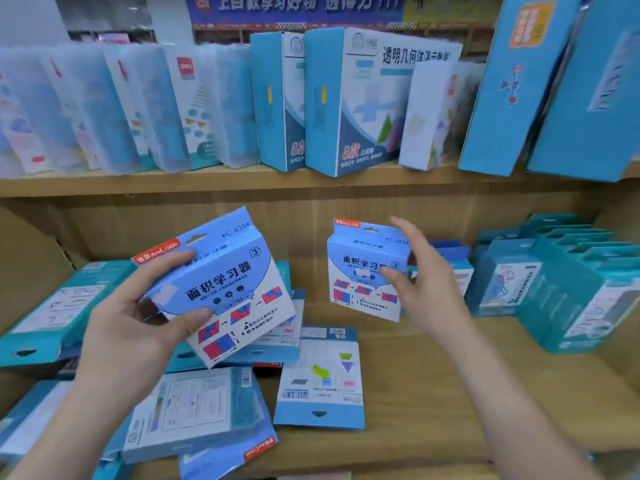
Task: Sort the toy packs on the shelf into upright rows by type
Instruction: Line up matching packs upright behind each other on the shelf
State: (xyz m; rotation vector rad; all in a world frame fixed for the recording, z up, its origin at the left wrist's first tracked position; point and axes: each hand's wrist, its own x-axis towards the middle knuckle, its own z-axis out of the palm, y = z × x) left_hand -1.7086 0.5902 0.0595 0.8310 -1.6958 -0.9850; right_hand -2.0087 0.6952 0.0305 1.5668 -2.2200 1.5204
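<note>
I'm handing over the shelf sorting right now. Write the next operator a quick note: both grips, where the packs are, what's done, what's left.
Left grip: holds a blue-and-white pack, tilted, above the lower shelf.
Right grip: thumb on the front of a matching pack that stands upright; whether it grips it is unclear.
Done: teal packs stand in rows at the right.
Left to do: stand the held pack beside its match, then sort the flat packs lying in front and to the left.
</note>
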